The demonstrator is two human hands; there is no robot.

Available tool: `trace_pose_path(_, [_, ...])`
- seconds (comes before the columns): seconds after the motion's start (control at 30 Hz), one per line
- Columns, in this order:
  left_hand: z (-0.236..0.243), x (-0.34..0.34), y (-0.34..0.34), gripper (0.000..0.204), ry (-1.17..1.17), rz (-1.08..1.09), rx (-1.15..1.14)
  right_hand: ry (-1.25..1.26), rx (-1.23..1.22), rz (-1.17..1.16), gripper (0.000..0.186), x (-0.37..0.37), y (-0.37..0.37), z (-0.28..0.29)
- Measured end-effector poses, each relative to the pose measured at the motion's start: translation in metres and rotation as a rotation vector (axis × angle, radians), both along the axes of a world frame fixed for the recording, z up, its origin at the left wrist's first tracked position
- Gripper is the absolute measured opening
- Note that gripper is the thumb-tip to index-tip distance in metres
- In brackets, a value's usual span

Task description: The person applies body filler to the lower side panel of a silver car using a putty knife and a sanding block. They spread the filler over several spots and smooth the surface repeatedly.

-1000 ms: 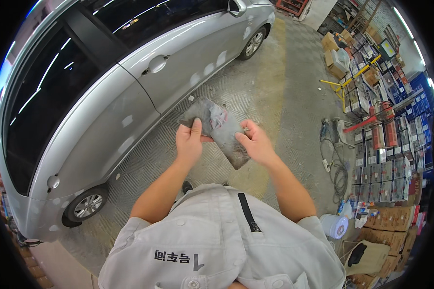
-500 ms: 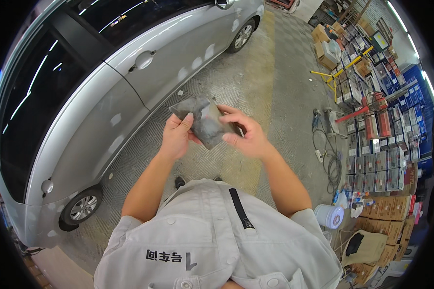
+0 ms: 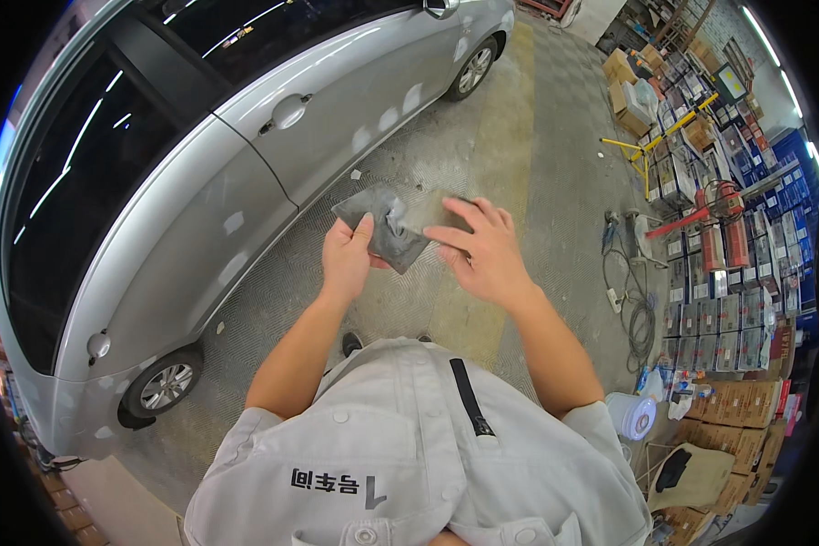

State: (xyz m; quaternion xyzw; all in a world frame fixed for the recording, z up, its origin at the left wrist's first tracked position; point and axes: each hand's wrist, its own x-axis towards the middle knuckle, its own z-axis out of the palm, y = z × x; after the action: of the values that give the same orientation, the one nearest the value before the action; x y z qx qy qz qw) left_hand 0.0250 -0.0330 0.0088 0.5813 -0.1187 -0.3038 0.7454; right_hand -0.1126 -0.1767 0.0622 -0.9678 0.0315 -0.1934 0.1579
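My left hand [image 3: 350,255] grips a grey, square-looking flat sheet [image 3: 397,244] by its left side, thumb on top, with darker smears and creases across it. Just to the right, my right hand [image 3: 482,255] has its fingers apart and bent over a thin beige-grey piece [image 3: 437,207] with a dark edge. That piece is partly hidden by the fingers; I cannot tell whether it is part of the sheet or separate, or exactly how it is gripped.
A silver car [image 3: 173,255] with pale patches fills the left. On the right are stacked boxes [image 3: 728,391], a yellow stand [image 3: 646,150], red equipment [image 3: 712,246], cables [image 3: 637,328] and a white bucket [image 3: 632,414]. A yellow floor band [image 3: 496,118] runs alongside the car.
The sheet has turned in my hands and looks shorter and squarer. My right hand has moved from pinching its right edge to arching over the beige piece, fingers more spread.
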Motion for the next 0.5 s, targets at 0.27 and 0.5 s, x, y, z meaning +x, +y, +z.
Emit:
trace_pose_path(0.27, [-0.002,-0.001,0.000,0.019,0.080,-0.151,-0.015,-0.088,0.463,0.030,0.026,0.005,-0.005,0.002])
trace_pose_path(0.5, [-0.007,0.004,0.010,0.018,0.200,-0.055,-0.284,0.080,0.703,0.013,0.027,0.005,-0.015,-0.006])
